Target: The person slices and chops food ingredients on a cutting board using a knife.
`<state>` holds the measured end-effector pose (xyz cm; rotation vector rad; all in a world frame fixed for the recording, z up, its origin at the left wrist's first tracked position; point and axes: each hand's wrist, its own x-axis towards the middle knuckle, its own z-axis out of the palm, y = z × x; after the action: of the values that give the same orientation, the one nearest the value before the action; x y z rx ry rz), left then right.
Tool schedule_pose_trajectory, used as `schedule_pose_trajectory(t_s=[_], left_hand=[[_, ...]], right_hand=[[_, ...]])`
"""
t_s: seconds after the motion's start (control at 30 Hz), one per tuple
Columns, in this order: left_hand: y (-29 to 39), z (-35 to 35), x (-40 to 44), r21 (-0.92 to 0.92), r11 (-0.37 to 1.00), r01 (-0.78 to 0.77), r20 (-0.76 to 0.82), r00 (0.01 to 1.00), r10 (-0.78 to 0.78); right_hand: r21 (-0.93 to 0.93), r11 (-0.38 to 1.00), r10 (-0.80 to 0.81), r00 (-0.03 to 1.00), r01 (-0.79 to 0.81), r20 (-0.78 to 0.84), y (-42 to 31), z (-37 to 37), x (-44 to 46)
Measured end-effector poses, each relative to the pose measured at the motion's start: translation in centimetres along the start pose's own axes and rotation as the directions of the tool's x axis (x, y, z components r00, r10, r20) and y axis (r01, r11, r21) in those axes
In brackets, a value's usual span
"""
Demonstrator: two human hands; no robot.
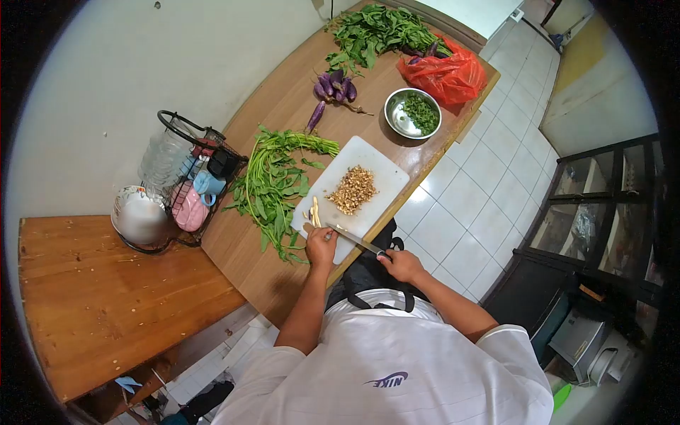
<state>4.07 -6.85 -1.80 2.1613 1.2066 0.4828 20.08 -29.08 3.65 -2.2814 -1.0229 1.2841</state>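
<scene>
My right hand (pixel 402 266) is wrapped round the handle of a knife (pixel 360 241), whose blade points left over the near end of the white cutting board (pixel 382 166). Close to the blade's tip, my left hand (pixel 321 245) rests at the board's edge with fingers drawn together; what they pinch is too small to make out. A few pale, thin strips (pixel 315 212) lie just beyond those fingers. Farther up the board is a heap of chopped light-brown bits (pixel 352 190). Leafy green stems (pixel 268 191) spread over the table left of the board.
Beyond the board stands a metal bowl (pixel 395 122) of chopped greens. Small purple eggplants (pixel 336 86), more leafy greens (pixel 379 35) and a red plastic bag (pixel 450 74) occupy the far end. A dish rack (pixel 191 180) with cups and bowls stands at left.
</scene>
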Motion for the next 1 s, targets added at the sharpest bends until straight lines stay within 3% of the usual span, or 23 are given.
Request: schedule_pose_trajectory(t_s=[0.17,0.4,0.63,0.77,0.83,0.9,1.0], left_hand=[[1.2,-0.9,0.1,-0.033,0.999,0.001,0.032,1.0,0.0],[-0.2,-0.8,-0.2,-0.025,0.993,-0.12,0.019,0.993,0.12],[0.2,-1.0,-0.5,-0.027,0.997,-0.066,0.0,0.998,0.066],[0.0,-0.9,-0.3,-0.069,0.997,-0.036,0.035,0.999,0.038],[0.2,-1.2,-0.4,-0.083,0.996,-0.011,0.045,0.999,0.014],[0.2,-1.2,-0.6,-0.104,0.994,0.021,0.059,0.998,-0.015],[-0.3,-1.0,-0.9,-0.001,0.995,-0.097,0.004,0.995,0.097]], right_hand=[[-0.029,1.0,-0.005,0.997,0.003,-0.071,-0.7,0.1,1.6],[0.034,0.999,-0.014,1.0,0.014,0.013,0.2,0.0,0.3],[-0.064,0.998,0.013,0.998,-0.017,-0.062,-0.5,0.2,0.4],[0.023,1.0,-0.009,0.995,0.011,-0.102,-0.4,0.0,1.3],[0.037,0.998,-0.041,0.999,0.041,0.007,-0.1,-0.2,0.9],[0.029,0.998,-0.054,0.998,0.053,0.014,0.3,0.1,0.3],[-0.003,0.999,-0.043,0.999,0.043,0.006,0.6,0.7,-0.4]])
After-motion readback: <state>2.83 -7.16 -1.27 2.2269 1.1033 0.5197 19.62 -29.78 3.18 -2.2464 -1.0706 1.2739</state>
